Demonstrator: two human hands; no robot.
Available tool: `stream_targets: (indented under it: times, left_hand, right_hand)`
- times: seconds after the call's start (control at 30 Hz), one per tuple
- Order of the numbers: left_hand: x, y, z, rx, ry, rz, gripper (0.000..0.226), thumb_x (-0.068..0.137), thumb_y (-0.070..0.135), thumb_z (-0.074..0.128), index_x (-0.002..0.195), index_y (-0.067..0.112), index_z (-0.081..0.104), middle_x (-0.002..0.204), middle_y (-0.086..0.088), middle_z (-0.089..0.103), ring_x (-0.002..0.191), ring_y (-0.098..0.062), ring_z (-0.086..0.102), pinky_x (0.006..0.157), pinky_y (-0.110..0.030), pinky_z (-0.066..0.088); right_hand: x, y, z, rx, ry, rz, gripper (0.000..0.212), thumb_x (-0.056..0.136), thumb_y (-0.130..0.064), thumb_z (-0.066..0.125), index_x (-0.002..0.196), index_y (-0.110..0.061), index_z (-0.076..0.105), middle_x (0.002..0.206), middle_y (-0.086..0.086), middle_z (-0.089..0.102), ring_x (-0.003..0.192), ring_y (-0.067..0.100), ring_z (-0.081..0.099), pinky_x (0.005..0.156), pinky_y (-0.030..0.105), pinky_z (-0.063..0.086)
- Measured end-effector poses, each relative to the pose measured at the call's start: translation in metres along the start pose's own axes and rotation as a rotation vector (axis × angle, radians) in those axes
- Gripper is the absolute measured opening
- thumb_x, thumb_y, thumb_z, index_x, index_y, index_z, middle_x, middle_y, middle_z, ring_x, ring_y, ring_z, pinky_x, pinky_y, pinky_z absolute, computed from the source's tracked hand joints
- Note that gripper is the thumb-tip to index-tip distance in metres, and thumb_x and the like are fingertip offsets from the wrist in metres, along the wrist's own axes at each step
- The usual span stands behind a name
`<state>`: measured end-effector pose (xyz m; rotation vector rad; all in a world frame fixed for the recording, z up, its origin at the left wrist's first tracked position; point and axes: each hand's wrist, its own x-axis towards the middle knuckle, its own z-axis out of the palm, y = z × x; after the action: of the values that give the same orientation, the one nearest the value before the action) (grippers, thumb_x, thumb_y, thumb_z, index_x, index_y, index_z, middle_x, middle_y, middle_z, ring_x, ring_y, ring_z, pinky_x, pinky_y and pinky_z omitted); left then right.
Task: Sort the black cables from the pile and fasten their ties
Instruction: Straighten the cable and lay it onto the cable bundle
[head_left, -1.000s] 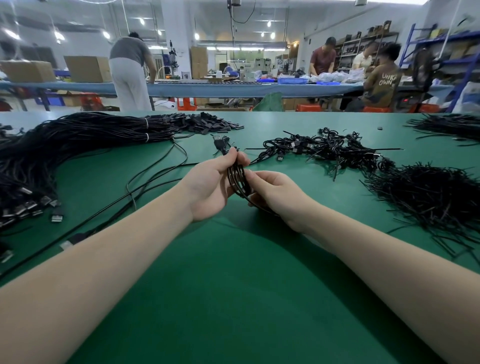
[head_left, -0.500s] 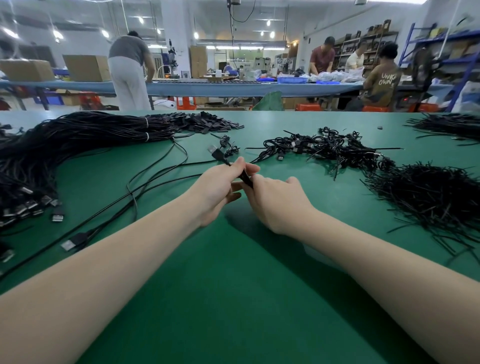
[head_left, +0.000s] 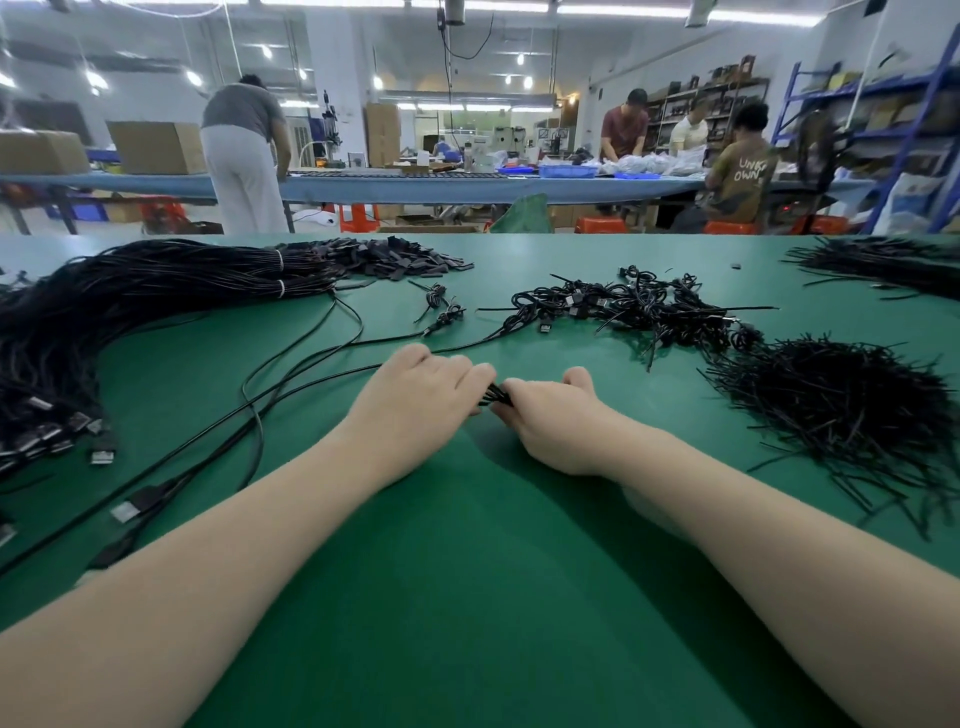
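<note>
My left hand and my right hand meet low over the green table, knuckles up. Between them they grip a folded black cable; only a short bunch of its strands shows between the fingers. A big pile of long black cables lies at the left, partly banded with white ties. A heap of bundled, tied cables lies beyond my right hand. A mound of loose black ties sits at the right.
A few loose cables with USB plugs trail from the left pile toward my left hand. Two small tied bundles lie behind my hands. More black strands lie far right. People work at a blue table behind.
The cable was a round coil held up between my hands, then flattened. Both hands have dropped to the table and turned palms down, hiding most of it.
</note>
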<state>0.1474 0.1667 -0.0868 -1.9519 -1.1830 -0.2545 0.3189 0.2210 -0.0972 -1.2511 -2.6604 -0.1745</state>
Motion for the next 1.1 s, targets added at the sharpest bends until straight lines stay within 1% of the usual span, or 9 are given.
stream_targets:
  times: [0.1, 0.2, 0.27, 0.4, 0.53, 0.63, 0.7, 0.77, 1.1]
  left_hand:
    - [0.004, 0.003, -0.004, 0.015, -0.017, 0.045, 0.022, 0.086, 0.033, 0.064, 0.075, 0.014, 0.064, 0.06, 0.002, 0.059, 0.049, -0.018, 0.06, 0.049, -0.026, 0.039]
    - [0.007, 0.013, -0.006, -0.048, -0.05, 0.013, 0.028, 0.069, 0.025, 0.081, 0.059, 0.015, 0.056, 0.047, 0.001, 0.054, 0.034, -0.019, 0.052, 0.04, -0.022, 0.032]
    - [0.012, 0.017, -0.01, -0.101, -0.048, -0.061, 0.03, 0.074, 0.023, 0.076, 0.059, 0.015, 0.051, 0.046, -0.001, 0.053, 0.034, -0.022, 0.05, 0.041, -0.022, 0.025]
    - [0.015, 0.031, 0.0, -0.323, -0.105, -0.216, 0.025, 0.102, 0.036, 0.029, 0.085, 0.019, 0.034, 0.08, 0.0, 0.06, 0.069, -0.031, 0.06, 0.053, -0.031, 0.025]
    - [-0.002, 0.022, 0.01, -0.559, -0.137, -0.418, 0.026, 0.102, 0.037, 0.027, 0.084, 0.019, 0.033, 0.072, 0.003, 0.052, 0.067, -0.032, 0.053, 0.055, -0.034, 0.03]
    - [-0.005, 0.01, 0.015, -0.789, -0.197, -0.548, 0.03, 0.103, 0.036, 0.029, 0.08, 0.017, 0.035, 0.067, 0.0, 0.049, 0.064, -0.029, 0.05, 0.055, -0.036, 0.029]
    - [-0.003, 0.009, 0.017, -0.845, -0.203, -0.569, 0.032, 0.103, 0.036, 0.029, 0.081, 0.014, 0.039, 0.068, -0.002, 0.052, 0.065, -0.028, 0.051, 0.055, -0.036, 0.03]
    - [-0.001, 0.01, 0.018, -0.855, -0.217, -0.571, 0.034, 0.103, 0.037, 0.029, 0.085, 0.011, 0.041, 0.07, -0.004, 0.053, 0.067, -0.029, 0.052, 0.057, -0.036, 0.031]
    - [-0.001, 0.01, 0.014, -0.884, -0.234, -0.628, 0.035, 0.103, 0.037, 0.028, 0.084, 0.01, 0.04, 0.072, -0.005, 0.052, 0.069, -0.031, 0.051, 0.06, -0.039, 0.036]
  right_hand:
    - [-0.001, 0.005, -0.01, -0.032, -0.106, -0.025, 0.03, 0.104, -0.039, 0.023, 0.084, -0.02, 0.035, 0.067, -0.011, 0.044, 0.07, 0.023, 0.048, 0.077, 0.038, 0.02]
    - [-0.007, 0.014, -0.026, -0.452, 0.031, -0.225, 0.023, 0.102, -0.027, 0.025, 0.086, -0.02, 0.039, 0.072, -0.007, 0.051, 0.071, 0.023, 0.054, 0.083, 0.04, 0.023]
    - [-0.014, 0.019, -0.038, -0.736, 0.206, -0.331, 0.03, 0.093, -0.016, 0.022, 0.083, -0.02, 0.05, 0.071, -0.005, 0.058, 0.07, 0.022, 0.057, 0.085, 0.039, 0.024]
    - [-0.022, 0.026, -0.054, -0.928, 0.443, -0.363, 0.034, 0.087, -0.011, 0.032, 0.092, -0.021, 0.064, 0.077, -0.004, 0.061, 0.081, 0.02, 0.06, 0.092, 0.034, 0.039]
    - [-0.028, 0.053, -0.09, -0.894, 0.132, -0.012, 0.053, 0.097, -0.026, 0.04, 0.146, -0.025, 0.021, 0.123, 0.0, 0.049, 0.118, 0.023, 0.046, 0.105, 0.043, 0.02]
    - [-0.045, 0.096, -0.122, -0.836, 0.019, 0.314, 0.012, 0.093, -0.031, 0.054, 0.103, -0.025, 0.054, 0.083, -0.005, 0.056, 0.089, 0.02, 0.059, 0.083, 0.036, 0.039]
    - [-0.062, 0.126, -0.125, -0.771, -0.195, 0.469, 0.02, 0.092, -0.042, 0.055, 0.087, -0.022, 0.056, 0.087, -0.006, 0.061, 0.088, 0.02, 0.062, 0.073, 0.03, 0.04]
    - [-0.078, 0.149, -0.115, -0.711, -0.365, 0.557, 0.034, 0.089, -0.055, 0.055, 0.096, -0.023, 0.061, 0.099, -0.005, 0.063, 0.092, 0.02, 0.063, 0.067, 0.029, 0.042]
    - [-0.093, 0.173, -0.102, -0.484, -0.147, 0.691, 0.024, 0.084, -0.049, 0.067, 0.091, -0.028, 0.074, 0.083, -0.003, 0.066, 0.08, 0.022, 0.063, 0.055, 0.026, 0.04]
